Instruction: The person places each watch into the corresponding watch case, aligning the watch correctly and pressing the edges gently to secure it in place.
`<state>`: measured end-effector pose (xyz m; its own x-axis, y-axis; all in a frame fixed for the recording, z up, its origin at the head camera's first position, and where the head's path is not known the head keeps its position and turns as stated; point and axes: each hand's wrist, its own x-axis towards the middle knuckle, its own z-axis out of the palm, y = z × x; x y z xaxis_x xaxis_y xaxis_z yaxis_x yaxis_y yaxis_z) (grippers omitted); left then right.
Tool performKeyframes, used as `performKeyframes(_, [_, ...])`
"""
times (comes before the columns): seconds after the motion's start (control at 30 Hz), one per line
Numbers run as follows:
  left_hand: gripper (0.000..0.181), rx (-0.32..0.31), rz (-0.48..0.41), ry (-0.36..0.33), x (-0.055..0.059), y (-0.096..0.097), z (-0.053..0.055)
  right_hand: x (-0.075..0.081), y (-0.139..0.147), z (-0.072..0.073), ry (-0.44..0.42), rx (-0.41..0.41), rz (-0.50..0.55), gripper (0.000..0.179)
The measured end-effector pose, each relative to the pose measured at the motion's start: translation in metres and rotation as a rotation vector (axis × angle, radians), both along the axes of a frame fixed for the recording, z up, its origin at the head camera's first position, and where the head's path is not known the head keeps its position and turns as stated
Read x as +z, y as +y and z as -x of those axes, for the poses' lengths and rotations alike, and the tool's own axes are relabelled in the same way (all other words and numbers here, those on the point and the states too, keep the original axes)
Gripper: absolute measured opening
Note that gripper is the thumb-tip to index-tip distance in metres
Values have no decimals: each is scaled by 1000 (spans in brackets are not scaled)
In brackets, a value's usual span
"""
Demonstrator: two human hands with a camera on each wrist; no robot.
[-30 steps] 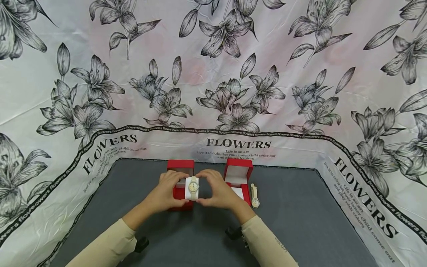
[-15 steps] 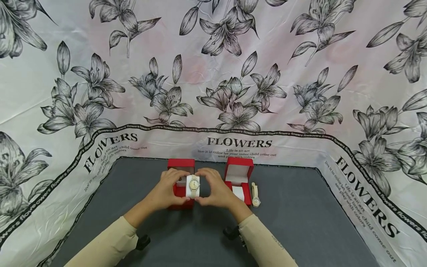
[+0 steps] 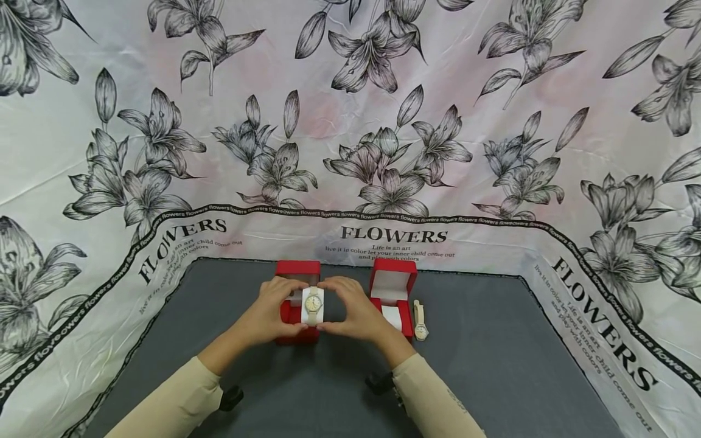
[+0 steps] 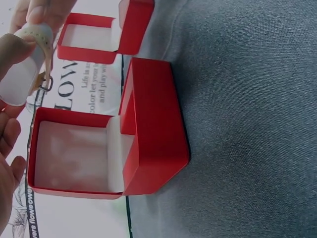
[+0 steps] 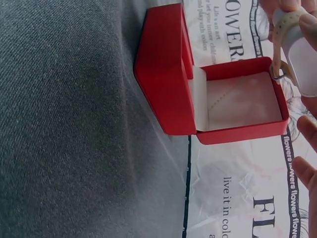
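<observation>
Both hands hold a white watch cushion (image 4: 17, 82) with a cream-strapped wristwatch (image 3: 313, 303) round it, raised before the left red box. My left hand (image 3: 269, 313) pinches its left side with fingertips and thumb; my right hand (image 3: 353, 309) does the same on the right. The dial faces the head camera. Seen from the left wrist, the strap's buckle (image 4: 47, 82) hangs loose from the cushion's back. The left red box (image 4: 161, 129) stands with its lid raised, partly hidden by my left hand in the head view.
To the right is a second open red box (image 3: 404, 316) with a white cushion (image 3: 391, 315) inside. Another cream-strapped watch (image 3: 419, 321) lies beside it on the grey tabletop (image 3: 493, 353). A flower-printed cloth (image 3: 383, 182) rises behind the table.
Both hands and the cushion with the watch have shifted slightly to the left in the last half second. The boxes and the other watch have stayed in place.
</observation>
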<state>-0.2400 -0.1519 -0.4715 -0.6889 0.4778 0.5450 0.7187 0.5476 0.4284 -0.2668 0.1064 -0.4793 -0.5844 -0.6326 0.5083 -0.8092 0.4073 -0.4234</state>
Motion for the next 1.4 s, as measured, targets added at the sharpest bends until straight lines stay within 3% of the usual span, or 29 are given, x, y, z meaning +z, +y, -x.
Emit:
performKeyframes(0.3, [78, 4, -6, -23, 2, -2, -3, 4, 3, -4, -25, -20, 15, 78])
performKeyframes(0.7, [82, 73, -14, -96, 3, -12, -6, -3, -9, -1, -89, -59, 77, 77])
performKeyframes(1.03, [82, 110, 18, -111, -8, -23, -1, -11, -23, -1, -133, -103, 55, 77])
performKeyframes(1.23, [83, 138, 12, -194, -14, -25, 3, -16, -28, 2, -149, -130, 28, 76])
performKeyframes(1.4, [82, 155, 27, -255, -24, -28, 8, -27, -32, 7, -162, -169, -52, 76])
